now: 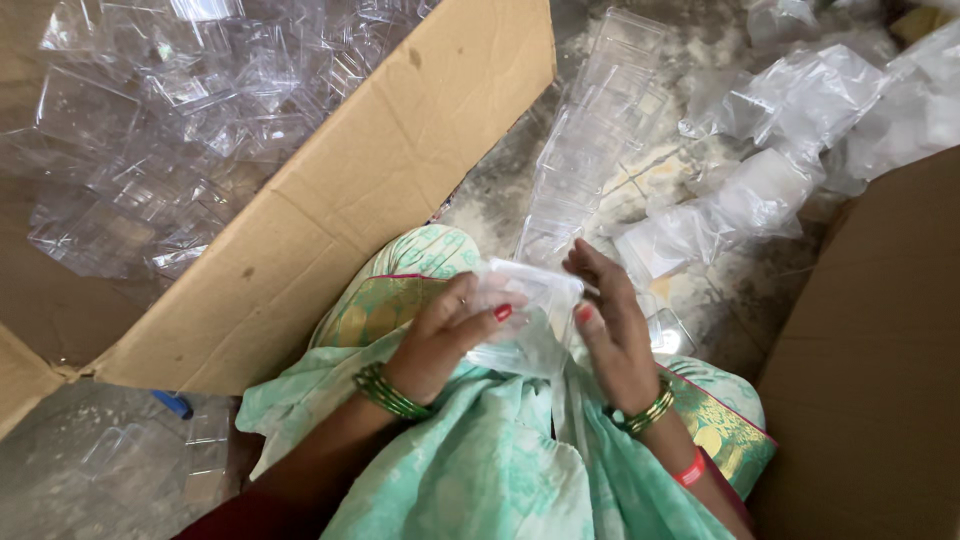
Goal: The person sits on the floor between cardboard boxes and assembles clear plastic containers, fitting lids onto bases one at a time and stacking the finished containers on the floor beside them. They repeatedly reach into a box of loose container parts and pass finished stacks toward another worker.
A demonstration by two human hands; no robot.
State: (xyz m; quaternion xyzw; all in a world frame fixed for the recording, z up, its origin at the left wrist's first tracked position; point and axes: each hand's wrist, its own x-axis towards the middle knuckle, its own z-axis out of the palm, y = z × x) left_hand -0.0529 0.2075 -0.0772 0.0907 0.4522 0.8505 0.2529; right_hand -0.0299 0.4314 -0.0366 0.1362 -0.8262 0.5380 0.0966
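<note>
Head view | L hand [440, 335] & R hand [612, 330] both closed on clear plastic bag [525, 320] over lap | clear box stack [590, 140] lay on floor just ahead | advised: pinch bag mouth w/ thumbs, pull evenly, avoid tearing.

Clear containers [590, 150], bags [760, 190] on floor [720, 300]

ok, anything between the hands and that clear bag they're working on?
Nothing visible. The left hand and right hand both already touch the clear plastic bag, fingers on either side of it, held over the lap. The stack of clear containers lies beyond, not between.
</note>
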